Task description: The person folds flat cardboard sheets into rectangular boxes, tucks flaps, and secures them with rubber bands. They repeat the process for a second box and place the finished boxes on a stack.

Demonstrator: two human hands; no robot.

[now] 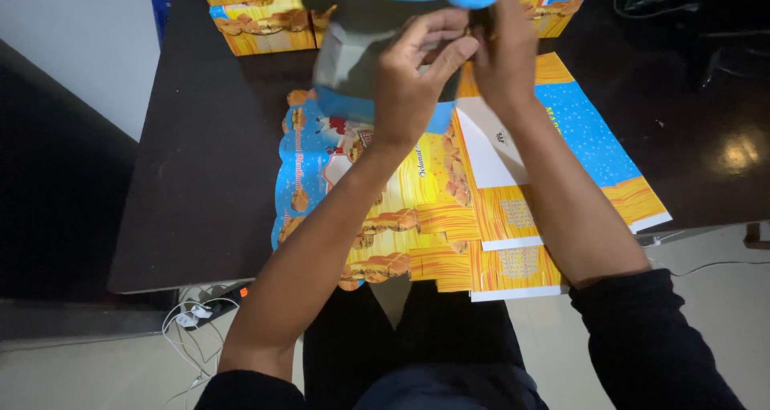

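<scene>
My left hand point(417, 65) and my right hand point(501, 45) are both raised above a dark table point(200, 177), gripping a partly folded cardboard box point(361, 41). Its grey inner side faces me and a blue printed edge runs along its top. Fingers of both hands pinch a flap near the box's upper right. Beneath my forearms a stack of flat yellow and blue printed box blanks point(449, 209) lies on the table, overhanging the near edge.
Folded yellow and blue boxes point(261, 21) stand at the far side of the table. White and black cables point(196, 318) lie on the pale floor at lower left. More dark cables point(658, 1) sit at the far right.
</scene>
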